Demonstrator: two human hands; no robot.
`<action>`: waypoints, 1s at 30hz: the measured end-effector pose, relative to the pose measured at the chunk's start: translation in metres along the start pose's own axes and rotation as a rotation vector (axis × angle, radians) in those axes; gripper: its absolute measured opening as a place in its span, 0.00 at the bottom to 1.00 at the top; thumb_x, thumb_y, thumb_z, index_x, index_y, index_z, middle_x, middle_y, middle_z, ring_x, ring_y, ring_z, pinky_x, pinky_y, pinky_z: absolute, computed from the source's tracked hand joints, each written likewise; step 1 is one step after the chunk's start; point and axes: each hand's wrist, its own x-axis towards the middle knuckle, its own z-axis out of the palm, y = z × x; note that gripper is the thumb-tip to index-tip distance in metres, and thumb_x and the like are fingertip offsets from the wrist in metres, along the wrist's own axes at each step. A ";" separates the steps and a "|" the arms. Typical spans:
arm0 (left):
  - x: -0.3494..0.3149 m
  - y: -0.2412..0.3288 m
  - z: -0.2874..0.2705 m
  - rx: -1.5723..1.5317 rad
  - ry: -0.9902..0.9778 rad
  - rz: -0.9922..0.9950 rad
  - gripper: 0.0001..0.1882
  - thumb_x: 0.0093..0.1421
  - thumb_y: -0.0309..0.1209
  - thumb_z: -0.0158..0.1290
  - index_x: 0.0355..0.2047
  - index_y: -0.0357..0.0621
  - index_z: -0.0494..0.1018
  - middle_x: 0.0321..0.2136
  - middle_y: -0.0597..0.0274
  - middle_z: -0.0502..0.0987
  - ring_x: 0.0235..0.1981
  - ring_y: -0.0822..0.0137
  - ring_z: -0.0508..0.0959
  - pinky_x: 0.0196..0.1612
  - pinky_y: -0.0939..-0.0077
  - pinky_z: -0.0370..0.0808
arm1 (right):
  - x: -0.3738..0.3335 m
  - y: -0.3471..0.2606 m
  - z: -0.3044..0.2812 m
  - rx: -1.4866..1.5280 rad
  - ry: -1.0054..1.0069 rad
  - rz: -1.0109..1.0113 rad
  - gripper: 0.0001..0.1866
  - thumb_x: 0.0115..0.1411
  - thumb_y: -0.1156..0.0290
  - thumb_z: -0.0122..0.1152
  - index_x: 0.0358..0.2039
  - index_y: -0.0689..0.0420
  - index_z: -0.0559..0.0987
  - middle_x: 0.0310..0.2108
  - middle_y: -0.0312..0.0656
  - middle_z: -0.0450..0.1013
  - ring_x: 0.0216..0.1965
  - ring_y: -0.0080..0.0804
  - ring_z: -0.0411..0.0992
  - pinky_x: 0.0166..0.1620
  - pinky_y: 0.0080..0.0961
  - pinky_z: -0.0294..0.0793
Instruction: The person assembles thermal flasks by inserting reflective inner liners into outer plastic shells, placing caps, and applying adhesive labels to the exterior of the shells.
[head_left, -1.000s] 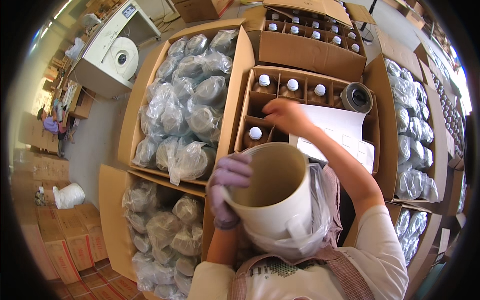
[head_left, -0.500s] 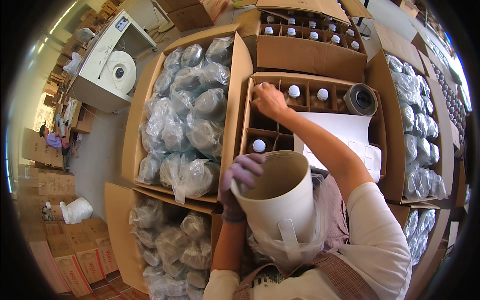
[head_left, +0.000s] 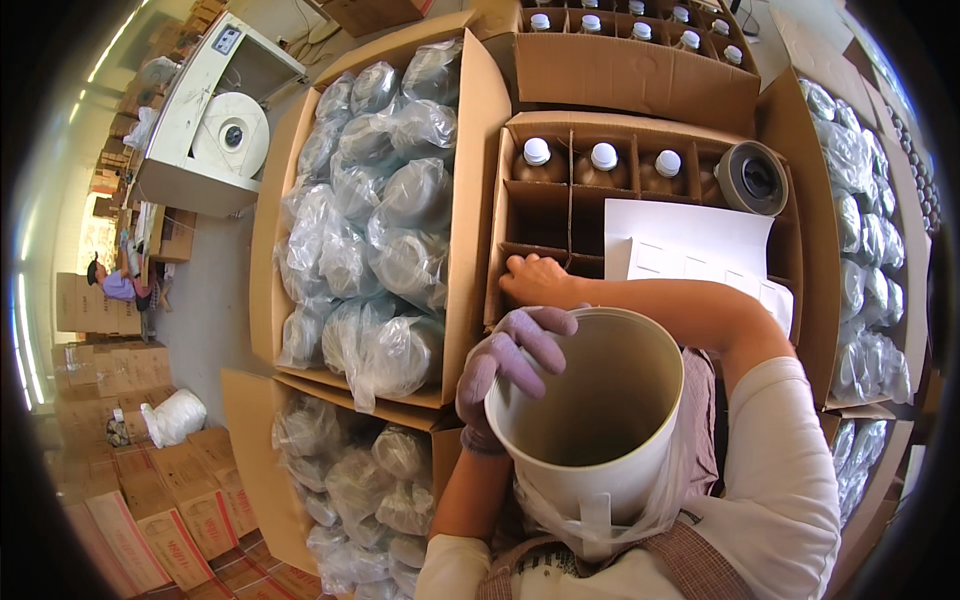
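An open-topped, off-white plastic cylinder [head_left: 590,480], partly wrapped in clear film, stands against my body. My left hand [head_left: 515,370], in a purple glove, grips its left rim, fingers bent over the edge. My bare right hand [head_left: 540,280] reaches across above the cylinder into a divided carton [head_left: 495,230]. Its curled fingers cover the spot where a white-capped bottle showed a moment earlier; the cap is hidden beneath them. Several brown bottles [head_left: 603,165] with white caps fill the carton's far row. White sheets [head_left: 690,235] and a grey round part [head_left: 752,178] rest on the carton's right side.
Cartons of film-wrapped clear containers stand on my left [head_left: 385,220], at the lower left [head_left: 350,470] and on my right [head_left: 845,200]. Another bottle carton [head_left: 630,70] is beyond. A white machine [head_left: 200,130] and a person [head_left: 115,283] are farther left.
My right hand has moved from the far-left bottle toward me, to the near-left compartment. That far bottle's cap is now uncovered. My left hand still grips the cylinder, which appears more upright.
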 end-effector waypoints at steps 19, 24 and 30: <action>0.046 0.009 -0.019 -0.540 0.177 -0.748 0.50 0.60 0.72 0.41 0.65 0.40 0.61 0.60 0.47 0.69 0.58 0.52 0.73 0.65 0.55 0.67 | -0.177 -0.043 -0.270 -0.357 0.811 -0.727 0.28 0.46 0.70 0.70 0.50 0.53 0.76 0.38 0.45 0.71 0.29 0.40 0.74 0.31 0.34 0.77; 0.090 -0.009 -0.004 -0.480 0.053 -0.505 0.46 0.63 0.70 0.38 0.68 0.48 0.57 0.62 0.50 0.67 0.60 0.51 0.70 0.64 0.53 0.67 | -0.214 -0.060 -0.279 -0.472 0.471 -0.810 0.25 0.52 0.72 0.62 0.52 0.53 0.73 0.45 0.46 0.69 0.36 0.35 0.76 0.36 0.30 0.77; 0.081 -0.021 0.030 -0.765 -0.093 -0.543 0.44 0.64 0.67 0.42 0.68 0.48 0.59 0.61 0.52 0.68 0.59 0.54 0.71 0.61 0.55 0.72 | -0.212 -0.007 -0.326 0.212 0.858 -0.083 0.36 0.55 0.57 0.74 0.60 0.57 0.71 0.55 0.50 0.73 0.54 0.45 0.74 0.55 0.42 0.77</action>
